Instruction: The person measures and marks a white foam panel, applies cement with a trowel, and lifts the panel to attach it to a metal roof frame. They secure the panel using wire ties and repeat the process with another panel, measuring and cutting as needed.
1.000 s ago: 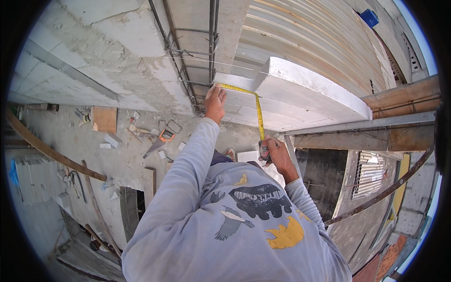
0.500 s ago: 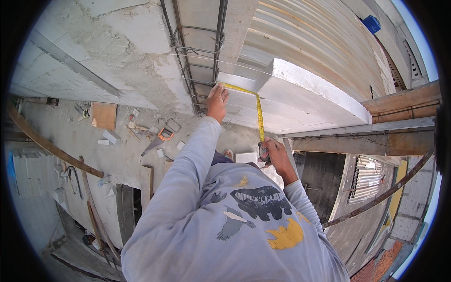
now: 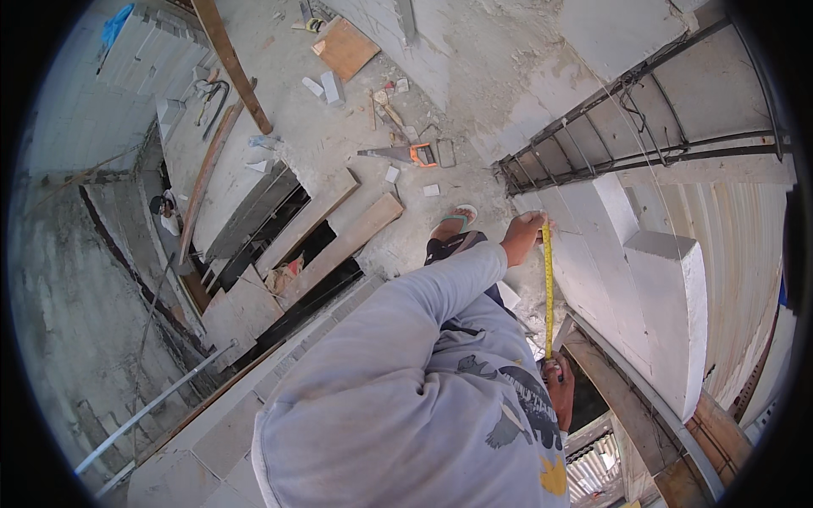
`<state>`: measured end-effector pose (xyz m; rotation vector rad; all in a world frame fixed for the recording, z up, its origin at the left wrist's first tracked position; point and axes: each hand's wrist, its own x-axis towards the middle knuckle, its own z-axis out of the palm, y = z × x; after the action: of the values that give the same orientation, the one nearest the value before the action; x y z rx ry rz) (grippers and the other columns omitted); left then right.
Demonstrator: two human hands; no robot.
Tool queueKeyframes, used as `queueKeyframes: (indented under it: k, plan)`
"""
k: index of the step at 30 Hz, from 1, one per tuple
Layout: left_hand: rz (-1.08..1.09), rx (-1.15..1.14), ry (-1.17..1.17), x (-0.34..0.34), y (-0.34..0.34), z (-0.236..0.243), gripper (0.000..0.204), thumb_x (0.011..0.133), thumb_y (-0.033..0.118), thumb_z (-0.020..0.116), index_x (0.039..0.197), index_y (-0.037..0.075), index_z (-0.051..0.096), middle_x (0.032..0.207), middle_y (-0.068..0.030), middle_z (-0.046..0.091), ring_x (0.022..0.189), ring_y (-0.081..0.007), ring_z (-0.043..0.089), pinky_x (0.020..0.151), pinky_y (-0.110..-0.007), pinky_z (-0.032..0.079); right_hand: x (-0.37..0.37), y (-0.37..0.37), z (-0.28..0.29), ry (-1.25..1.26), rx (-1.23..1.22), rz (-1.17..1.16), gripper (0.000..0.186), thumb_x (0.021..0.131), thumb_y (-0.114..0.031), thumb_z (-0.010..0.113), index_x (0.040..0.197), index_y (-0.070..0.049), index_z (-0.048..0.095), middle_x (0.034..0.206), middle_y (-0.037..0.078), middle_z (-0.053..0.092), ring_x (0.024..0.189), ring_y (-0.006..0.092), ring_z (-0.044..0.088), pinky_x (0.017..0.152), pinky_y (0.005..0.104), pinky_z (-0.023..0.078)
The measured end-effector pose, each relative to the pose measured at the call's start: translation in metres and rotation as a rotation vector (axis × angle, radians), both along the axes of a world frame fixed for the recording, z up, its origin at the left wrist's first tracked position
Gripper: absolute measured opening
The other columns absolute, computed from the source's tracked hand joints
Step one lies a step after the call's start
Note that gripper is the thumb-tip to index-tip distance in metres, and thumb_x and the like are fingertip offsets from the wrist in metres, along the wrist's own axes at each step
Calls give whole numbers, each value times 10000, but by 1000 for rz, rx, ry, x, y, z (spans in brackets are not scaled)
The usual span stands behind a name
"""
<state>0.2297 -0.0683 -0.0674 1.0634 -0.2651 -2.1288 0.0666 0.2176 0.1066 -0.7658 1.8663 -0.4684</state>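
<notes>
A yellow tape measure blade (image 3: 548, 288) stretches straight between my two hands, in front of the white block wall (image 3: 601, 262). My left hand (image 3: 522, 237) pinches its free end, close to the wall's far end. Nearer to me, my right hand (image 3: 560, 391) is closed round the tape's case, which the fingers mostly cover. The blade hangs apart from the wall face. One larger white block (image 3: 673, 296) stands on top of the wall, at the right.
Steel rebar (image 3: 593, 127) rises at the wall's far end. A handsaw (image 3: 398, 154), block offcuts (image 3: 333, 88) and a brown board (image 3: 346, 48) lie on the concrete floor. Wooden planks (image 3: 343, 245) span dark floor openings at left. A metal bar (image 3: 644, 398) runs beside the wall.
My view has swung left, toward the floor. The tape has come away from the wall's top; its bend is gone and it now runs straight. Both hands still hold it.
</notes>
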Motion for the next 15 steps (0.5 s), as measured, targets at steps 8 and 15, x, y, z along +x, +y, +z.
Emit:
queueKeyframes:
  k: [8, 15]
  plan:
    - [-296, 188, 30, 31, 61, 24, 434, 1069, 363, 539, 1392, 75, 501, 1330, -136, 658, 1176, -274, 660, 993, -407, 551, 58, -114, -1, -54, 1, 125, 546, 1013, -327, 615, 1432, -32, 428, 1160, 201, 661, 988, 235, 702, 741, 326, 585]
    - [-124, 340, 162, 75, 42, 53, 349, 1038, 365, 597, 1296, 134, 552, 1172, -98, 682, 893, -228, 699, 734, -393, 598, 77, -148, -23, -333, -197, 34, 511, 1056, -334, 561, 1441, -20, 439, 1302, 249, 620, 1068, 272, 689, 831, 371, 599]
